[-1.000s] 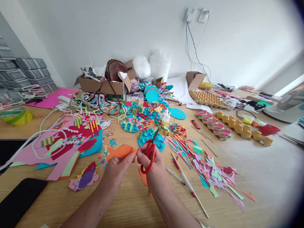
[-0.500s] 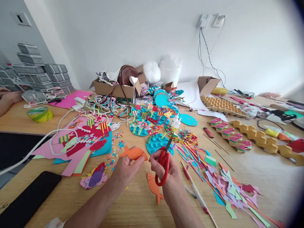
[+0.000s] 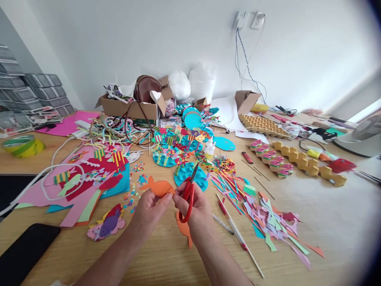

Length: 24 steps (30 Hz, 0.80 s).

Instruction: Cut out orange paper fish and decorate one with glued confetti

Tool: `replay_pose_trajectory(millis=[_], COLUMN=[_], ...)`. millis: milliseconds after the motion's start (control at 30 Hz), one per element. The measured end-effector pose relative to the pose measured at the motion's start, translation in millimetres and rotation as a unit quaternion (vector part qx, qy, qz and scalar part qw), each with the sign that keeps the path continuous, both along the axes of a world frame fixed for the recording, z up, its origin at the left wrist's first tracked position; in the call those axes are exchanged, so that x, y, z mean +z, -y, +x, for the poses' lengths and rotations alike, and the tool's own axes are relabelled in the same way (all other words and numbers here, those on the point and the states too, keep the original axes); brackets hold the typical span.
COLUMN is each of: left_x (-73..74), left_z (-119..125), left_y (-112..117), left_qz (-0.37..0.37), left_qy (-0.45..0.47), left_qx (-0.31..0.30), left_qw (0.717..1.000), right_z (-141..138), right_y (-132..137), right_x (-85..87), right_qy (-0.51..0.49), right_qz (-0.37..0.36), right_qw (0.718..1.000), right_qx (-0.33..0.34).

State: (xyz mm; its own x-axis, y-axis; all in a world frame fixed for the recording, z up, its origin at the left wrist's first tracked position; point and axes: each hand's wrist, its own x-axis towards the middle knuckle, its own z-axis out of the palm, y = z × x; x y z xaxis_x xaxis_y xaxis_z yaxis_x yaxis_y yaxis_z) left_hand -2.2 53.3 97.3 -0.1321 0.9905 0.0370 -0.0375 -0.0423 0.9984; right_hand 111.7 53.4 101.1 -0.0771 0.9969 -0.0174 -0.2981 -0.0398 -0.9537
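Observation:
My left hand (image 3: pixel 150 208) pinches an orange paper fish (image 3: pixel 157 186) and holds it up over the wooden table (image 3: pixel 327 222). My right hand (image 3: pixel 195 212) is closed round the red handles of a pair of scissors (image 3: pixel 188 194), whose blades point up and away. Its fingertips also touch the fish's near edge. A second orange paper fish (image 3: pixel 183 228) lies on the table under my right wrist, partly hidden.
Coloured paper scraps (image 3: pixel 268 214) and thin sticks lie to the right. Blue decorated discs (image 3: pixel 190 174) sit just beyond my hands. A purple paper fish (image 3: pixel 108 224), pink sheets and a black phone (image 3: pixel 26 250) lie left. Cardboard boxes, egg trays and a tape roll stand farther off.
My hands have come closer together, and my right fingertips now touch the orange fish. The view has swung back to the right; another person's hand at far left is out of view.

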Motion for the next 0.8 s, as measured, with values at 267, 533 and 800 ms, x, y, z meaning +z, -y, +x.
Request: replay_pose_trajectory(millis=[267, 533, 800], left_x=[-6.3, -0.4, 3.1], left_z=[-5.5, -3.0, -9.0], left_y=[1.0, 2.7, 2.8], left_qz=[0.01, 0.01, 0.018], left_qy=[0.024, 0.023, -0.026], left_qx=[-0.018, -0.022, -0.05], left_qw=[0.999, 0.999, 0.998], right_z=[-1.8, 0.4, -0.8], right_y=[3.5, 6.1, 4.0], right_x=[-2.8, 3.3, 5.2], right_qy=[0.005, 0.017, 0.045], right_qz=[-0.001, 0.002, 0.006], right_qw=[1.0, 1.0, 0.999], right_qx=[0.012, 0.011, 0.029])
